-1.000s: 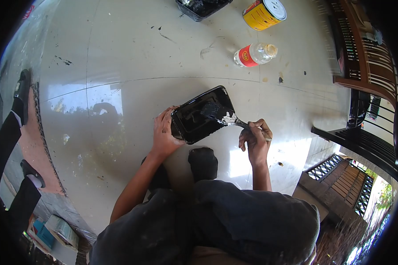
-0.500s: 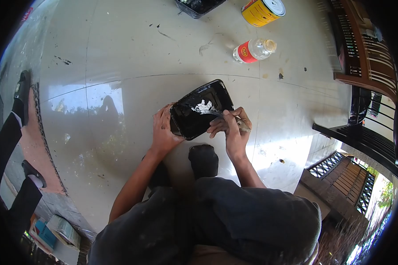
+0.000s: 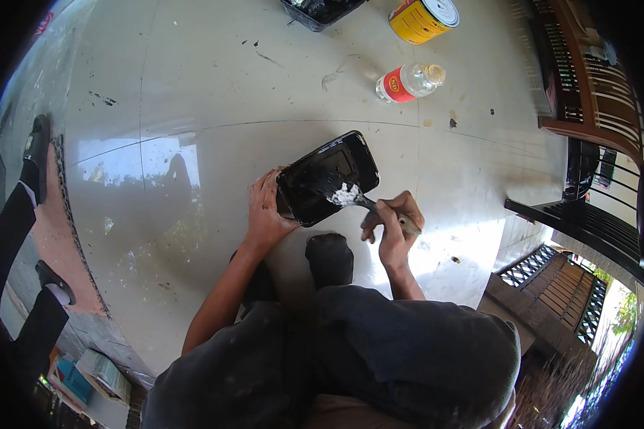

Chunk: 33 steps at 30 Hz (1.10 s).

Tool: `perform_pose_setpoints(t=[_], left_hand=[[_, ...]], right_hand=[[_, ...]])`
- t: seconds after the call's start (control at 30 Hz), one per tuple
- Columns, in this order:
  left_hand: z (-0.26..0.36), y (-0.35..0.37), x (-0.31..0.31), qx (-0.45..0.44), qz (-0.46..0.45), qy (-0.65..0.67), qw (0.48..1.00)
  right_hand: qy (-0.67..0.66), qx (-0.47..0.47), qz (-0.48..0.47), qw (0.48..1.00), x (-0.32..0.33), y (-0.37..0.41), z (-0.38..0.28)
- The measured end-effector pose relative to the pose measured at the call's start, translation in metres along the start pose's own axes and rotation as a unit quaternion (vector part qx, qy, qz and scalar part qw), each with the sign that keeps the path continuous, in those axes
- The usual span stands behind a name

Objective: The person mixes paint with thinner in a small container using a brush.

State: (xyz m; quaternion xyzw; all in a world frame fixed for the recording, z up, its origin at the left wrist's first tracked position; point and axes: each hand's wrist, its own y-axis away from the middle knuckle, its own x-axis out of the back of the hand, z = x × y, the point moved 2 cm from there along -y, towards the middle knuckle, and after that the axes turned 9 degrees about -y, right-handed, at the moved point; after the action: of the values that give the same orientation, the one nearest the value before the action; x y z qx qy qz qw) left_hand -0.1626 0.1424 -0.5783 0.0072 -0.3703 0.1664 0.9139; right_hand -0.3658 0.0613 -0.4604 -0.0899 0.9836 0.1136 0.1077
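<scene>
A black rectangular plastic container (image 3: 366,163), wet and glossy inside, is tilted in front of my knees. My left hand (image 3: 265,205) grips its left end, thumb along the near side and fingers around the far side. In my right hand (image 3: 397,225) is a paintbrush (image 3: 347,194), held by its handle just off the container's right side. Its dark bristles reach over the container's inside, and a white, crusty patch covers the part above them. The handle's pale end sticks out behind my fingers.
A clear plastic bottle (image 3: 410,83) with a red label lies beyond the container. Farther off are a yellow can (image 3: 423,19) and a second black container (image 3: 320,14). A person's dark-clad legs (image 3: 32,179) are at the left, wooden furniture (image 3: 594,86) at the right.
My right hand has moved right and slightly down, drawing the paintbrush back so its white patch is now near the container's right rim. My left hand stays on the container.
</scene>
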Motion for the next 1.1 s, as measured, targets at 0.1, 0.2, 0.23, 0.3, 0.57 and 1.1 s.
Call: perform_pose_setpoints(t=[0.1, 0.2, 0.23, 0.3, 0.57, 1.1], left_hand=[[-0.003, 0.001, -0.003, 0.011, -0.006, -0.003, 1.000], [-0.001, 0.001, 0.000, 0.021, -0.022, 0.003, 1.000], [-0.001, 0.000, 0.000, 0.020, -0.023, 0.004, 1.000], [0.000, 0.000, 0.001, 0.020, -0.026, 0.004, 0.999], [-0.001, 0.000, -0.001, -0.005, -0.002, -0.013, 1.000], [0.001, -0.001, 0.000, -0.001, 0.002, -0.012, 1.000]], right_hand=[[0.020, 0.029, 0.009, 0.999, 0.007, -0.002, -0.001], [0.073, 0.038, 0.046, 0.996, 0.002, -0.010, 0.012], [0.096, 0.037, 0.058, 0.993, -0.001, -0.013, 0.016], [0.114, -0.002, 0.033, 0.993, -0.006, -0.014, 0.025], [0.140, -0.115, -0.109, 0.977, -0.010, 0.000, 0.019], [0.213, -0.008, -0.145, 0.966, -0.025, -0.012, 0.015]])
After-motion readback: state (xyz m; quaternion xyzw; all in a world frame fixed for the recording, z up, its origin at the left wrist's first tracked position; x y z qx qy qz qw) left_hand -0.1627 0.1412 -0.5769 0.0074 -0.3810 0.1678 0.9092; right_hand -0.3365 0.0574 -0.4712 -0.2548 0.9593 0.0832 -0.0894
